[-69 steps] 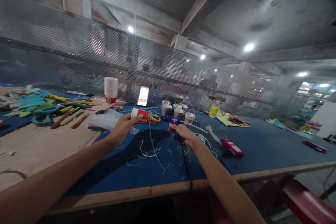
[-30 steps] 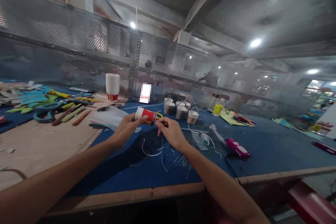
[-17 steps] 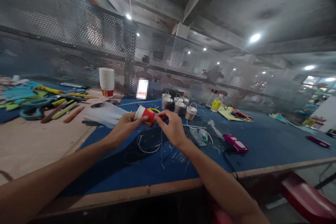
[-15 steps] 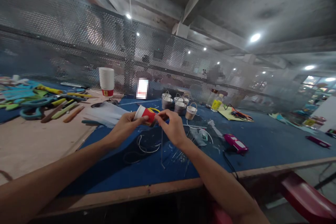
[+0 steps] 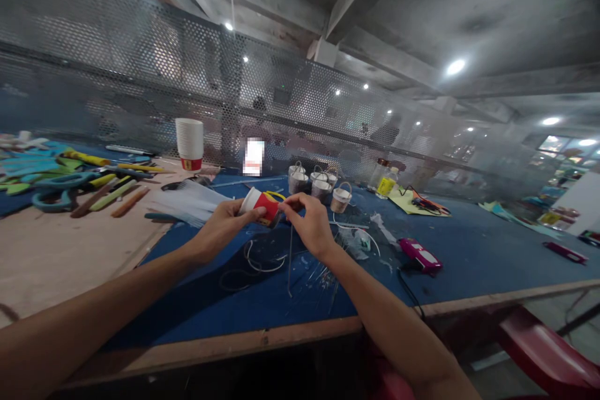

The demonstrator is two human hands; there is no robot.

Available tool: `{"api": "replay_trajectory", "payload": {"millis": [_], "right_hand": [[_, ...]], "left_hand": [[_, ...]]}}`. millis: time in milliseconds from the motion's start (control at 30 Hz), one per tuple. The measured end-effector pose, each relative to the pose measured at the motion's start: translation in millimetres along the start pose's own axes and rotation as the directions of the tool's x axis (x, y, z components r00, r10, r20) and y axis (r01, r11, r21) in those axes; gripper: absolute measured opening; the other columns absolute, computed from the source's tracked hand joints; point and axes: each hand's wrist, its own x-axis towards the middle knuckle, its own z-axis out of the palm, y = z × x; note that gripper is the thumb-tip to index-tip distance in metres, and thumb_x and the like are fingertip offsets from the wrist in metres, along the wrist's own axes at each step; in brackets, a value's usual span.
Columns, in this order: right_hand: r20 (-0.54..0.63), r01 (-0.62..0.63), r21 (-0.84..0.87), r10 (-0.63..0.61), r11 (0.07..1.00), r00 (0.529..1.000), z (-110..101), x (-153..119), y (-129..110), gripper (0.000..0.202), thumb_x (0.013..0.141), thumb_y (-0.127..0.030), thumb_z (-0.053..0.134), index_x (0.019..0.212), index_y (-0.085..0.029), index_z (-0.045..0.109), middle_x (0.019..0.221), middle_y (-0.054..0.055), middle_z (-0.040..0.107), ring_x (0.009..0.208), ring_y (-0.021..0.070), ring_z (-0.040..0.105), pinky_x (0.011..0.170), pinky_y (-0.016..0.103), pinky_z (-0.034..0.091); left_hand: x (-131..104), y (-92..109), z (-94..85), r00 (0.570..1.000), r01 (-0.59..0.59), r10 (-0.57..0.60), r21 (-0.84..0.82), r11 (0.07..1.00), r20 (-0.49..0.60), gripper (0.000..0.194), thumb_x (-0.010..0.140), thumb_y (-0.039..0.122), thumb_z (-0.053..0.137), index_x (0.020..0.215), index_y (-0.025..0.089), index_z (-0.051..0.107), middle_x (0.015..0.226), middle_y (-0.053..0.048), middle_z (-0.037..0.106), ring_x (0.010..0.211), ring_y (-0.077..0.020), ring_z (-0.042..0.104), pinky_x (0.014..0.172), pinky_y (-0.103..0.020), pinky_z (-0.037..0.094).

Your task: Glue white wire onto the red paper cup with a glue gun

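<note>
My left hand (image 5: 224, 225) is closed around a red and white paper cup (image 5: 260, 205), which it holds tilted on its side above the blue table covering. At the dark bottom end of the cup, my right hand (image 5: 309, 222) is in a pinch. A thin grey wire (image 5: 290, 269) hangs down from its fingertips towards the table; the fingers hide its upper end. Behind the hands stand several small cups with looped handles (image 5: 341, 197). A loop of white cord (image 5: 265, 267) lies below the cup, and loose thin wires (image 5: 323, 281) lie below my right hand.
A stack of paper cups (image 5: 190, 144) stands at the back left, near scissors (image 5: 56, 194) and markers. To the right lie a purple device (image 5: 420, 256) with a black cable and a yellow-labelled bottle (image 5: 387, 184). A perforated metal screen (image 5: 290, 100) borders the back.
My right hand has shifted very slightly to the right, away from the bottom of the cup, and the hanging wire has moved a little with it. My left hand keeps its hold.
</note>
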Motion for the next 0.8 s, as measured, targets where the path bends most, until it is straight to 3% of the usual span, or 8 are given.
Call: {"api": "replay_trajectory", "payload": {"millis": [800], "right_hand": [[0.000, -0.014, -0.009, 0.014, 1.000, 1.000, -2.7, 1.6, -0.4, 0.021, 0.091, -0.042, 0.064, 0.086, -0.022, 0.068, 0.082, 0.002, 0.071, 0.079, 0.0172, 0.065, 0.084, 0.032, 0.048]], "left_hand": [[-2.2, 4.0, -0.6, 0.996, 0.014, -0.015, 0.018, 1.000, 0.088, 0.025, 0.079, 0.044, 0.072, 0.085, 0.021, 0.081, 0.089, -0.009, 0.080, 0.083, -0.0261, 0.070, 0.084, -0.036, 0.050]]}}
